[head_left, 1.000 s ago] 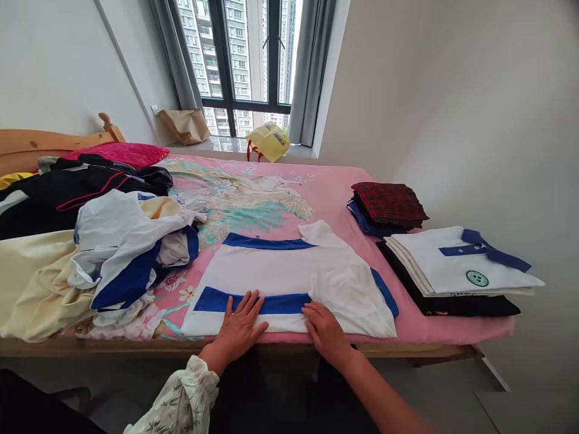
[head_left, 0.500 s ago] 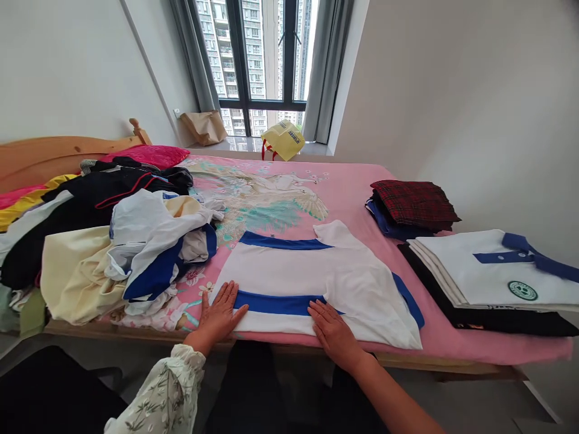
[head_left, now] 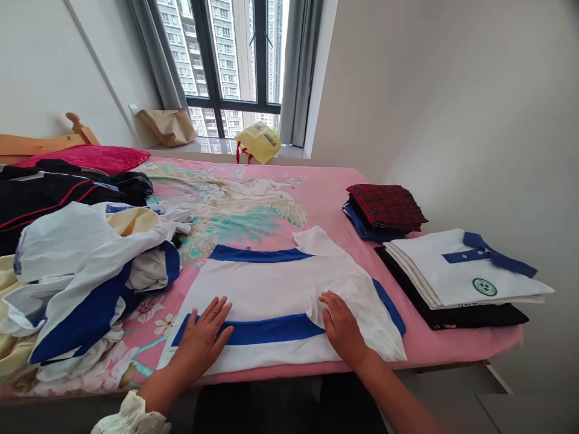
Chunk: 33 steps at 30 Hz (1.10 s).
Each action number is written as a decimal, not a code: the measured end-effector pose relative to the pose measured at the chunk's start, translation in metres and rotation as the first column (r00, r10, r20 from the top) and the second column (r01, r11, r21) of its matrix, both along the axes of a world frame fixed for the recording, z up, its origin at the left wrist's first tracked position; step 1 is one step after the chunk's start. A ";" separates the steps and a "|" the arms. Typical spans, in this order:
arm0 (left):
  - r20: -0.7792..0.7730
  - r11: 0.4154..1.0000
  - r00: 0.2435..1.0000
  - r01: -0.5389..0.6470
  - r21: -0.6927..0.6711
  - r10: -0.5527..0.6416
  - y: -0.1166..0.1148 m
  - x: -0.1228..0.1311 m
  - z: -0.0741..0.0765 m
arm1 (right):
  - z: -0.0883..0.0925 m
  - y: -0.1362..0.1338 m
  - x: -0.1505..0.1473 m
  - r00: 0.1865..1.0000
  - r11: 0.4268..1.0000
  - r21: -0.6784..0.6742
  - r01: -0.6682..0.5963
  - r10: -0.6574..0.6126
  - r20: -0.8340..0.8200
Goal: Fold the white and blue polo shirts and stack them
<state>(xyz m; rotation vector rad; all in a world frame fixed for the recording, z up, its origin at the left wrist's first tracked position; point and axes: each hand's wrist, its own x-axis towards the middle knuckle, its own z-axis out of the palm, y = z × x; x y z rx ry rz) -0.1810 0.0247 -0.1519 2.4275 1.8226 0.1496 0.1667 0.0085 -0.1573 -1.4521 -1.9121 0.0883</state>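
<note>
A white shirt with blue bands lies spread near the front edge of the bed, its right part creased. My left hand rests on its lower left part, across the blue band, palm down with fingers outstretched. On the right, my right hand touches the fabric just past the end of that band, its fingers a little bent and holding nothing. Left of the shirt is a loose heap of white and blue clothes.
Folded shirts are stacked on the right, with a red plaid garment on a smaller pile behind them. Dark clothes lie at the far left beside a pink pillow. A yellow bag and a paper bag stand by the window.
My view has shifted right and down. My right hand has moved up off the blue band onto the white cloth, its fingers now more bent. My left hand still lies on the shirt.
</note>
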 end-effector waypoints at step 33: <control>0.131 0.809 0.801 0.563 0.172 -0.585 0.037 0.218 -0.014 | 0.003 0.022 0.079 0.991 0.995 -0.097 0.007 0.006 0.132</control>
